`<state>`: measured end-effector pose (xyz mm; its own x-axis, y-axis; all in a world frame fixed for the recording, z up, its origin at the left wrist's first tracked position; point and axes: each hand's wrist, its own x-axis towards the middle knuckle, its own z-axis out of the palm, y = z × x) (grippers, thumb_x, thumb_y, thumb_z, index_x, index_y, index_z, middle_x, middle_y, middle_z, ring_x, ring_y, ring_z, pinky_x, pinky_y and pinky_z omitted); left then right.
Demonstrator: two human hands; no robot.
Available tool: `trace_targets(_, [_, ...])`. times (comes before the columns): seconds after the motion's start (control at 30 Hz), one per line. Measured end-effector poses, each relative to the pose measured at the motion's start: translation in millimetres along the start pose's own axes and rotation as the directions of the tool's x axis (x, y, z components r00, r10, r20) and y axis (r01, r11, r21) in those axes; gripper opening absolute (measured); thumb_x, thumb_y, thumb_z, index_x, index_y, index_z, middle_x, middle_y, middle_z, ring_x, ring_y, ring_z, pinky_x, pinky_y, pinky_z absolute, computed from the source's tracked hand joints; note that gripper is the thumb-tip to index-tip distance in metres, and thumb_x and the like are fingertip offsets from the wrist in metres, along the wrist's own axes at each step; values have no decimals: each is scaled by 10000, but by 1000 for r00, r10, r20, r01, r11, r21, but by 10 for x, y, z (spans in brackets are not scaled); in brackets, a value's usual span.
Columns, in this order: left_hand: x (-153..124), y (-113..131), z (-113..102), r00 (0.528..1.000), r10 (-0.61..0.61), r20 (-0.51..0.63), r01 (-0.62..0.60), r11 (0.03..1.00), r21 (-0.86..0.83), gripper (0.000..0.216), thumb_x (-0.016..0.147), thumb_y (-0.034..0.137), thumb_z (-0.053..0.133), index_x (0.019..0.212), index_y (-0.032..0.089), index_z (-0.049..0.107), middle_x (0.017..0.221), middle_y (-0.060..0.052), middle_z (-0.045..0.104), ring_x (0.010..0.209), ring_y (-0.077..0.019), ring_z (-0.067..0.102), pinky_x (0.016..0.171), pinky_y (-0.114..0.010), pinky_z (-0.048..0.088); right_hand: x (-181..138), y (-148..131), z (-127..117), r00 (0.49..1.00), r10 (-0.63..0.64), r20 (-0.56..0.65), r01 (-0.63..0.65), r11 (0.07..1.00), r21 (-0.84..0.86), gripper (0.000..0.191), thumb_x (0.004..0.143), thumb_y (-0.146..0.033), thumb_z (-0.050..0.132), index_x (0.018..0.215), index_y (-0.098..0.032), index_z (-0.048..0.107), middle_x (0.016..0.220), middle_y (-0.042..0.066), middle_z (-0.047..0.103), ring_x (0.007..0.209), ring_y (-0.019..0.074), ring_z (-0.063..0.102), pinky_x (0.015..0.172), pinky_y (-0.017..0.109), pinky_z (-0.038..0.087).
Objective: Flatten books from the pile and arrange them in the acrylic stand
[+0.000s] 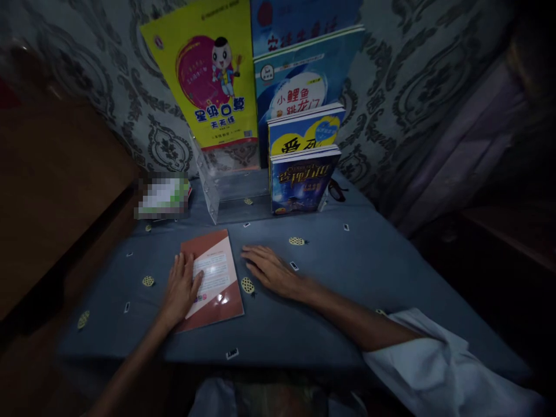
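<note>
A thin red-brown booklet (217, 278) with a white panel lies flat on the blue cloth-covered table (347, 272). My left hand (181, 288) rests flat on the booklet's left side, fingers stretched out. Just right of the booklet, my right hand (268, 268) lies palm down on the cloth with its fingers spread, holding nothing. Behind them a clear acrylic book stand (221, 191) holds a yellow book (208, 75) and several blue books (304, 174) upright.
A patterned grey wall (412, 87) backs the table. A blurred white and green object (163, 197) sits at the table's back left corner. Brown wooden furniture (52, 185) stands to the left. Dark glasses (336, 190) lie by the books.
</note>
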<state>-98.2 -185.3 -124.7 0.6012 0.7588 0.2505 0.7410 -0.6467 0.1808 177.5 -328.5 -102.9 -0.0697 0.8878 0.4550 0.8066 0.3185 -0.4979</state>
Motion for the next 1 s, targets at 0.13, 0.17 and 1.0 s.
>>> trace_targets(0.13, [46, 191, 56, 997, 71, -16, -71, 997, -10, 660, 1027, 533, 322, 1508, 89, 402, 1599, -249, 327, 1520, -377, 244, 1183, -592, 299, -3, 5, -57, 1000, 28, -4, -28, 999, 16, 370, 1033, -272, 424, 1339, -170, 605, 1398, 149, 624, 1348, 256, 542, 1128, 503, 445])
trace_targets(0.17, [60, 258, 67, 995, 94, -19, -94, 996, -7, 655, 1030, 521, 318, 1512, 83, 391, 1598, -254, 327, 1520, -376, 245, 1182, -593, 300, -8, 19, -81, 999, 41, 1, -41, 999, 16, 379, 1034, -283, 420, 1351, -174, 598, 1404, 149, 621, 1355, 262, 537, 1132, 514, 437])
trace_targets(1.0, [427, 1791, 298, 946, 310, 95, -300, 948, -105, 660, 1033, 507, 329, 1529, 72, 301, 1618, -266, 269, 1547, -362, 128, 1203, -605, 244, -526, 798, -646, 934, 327, -140, -349, 921, -176, 472, 982, -312, 439, 1398, -127, 564, 1464, 190, 559, 1380, 311, 506, 1139, 536, 416])
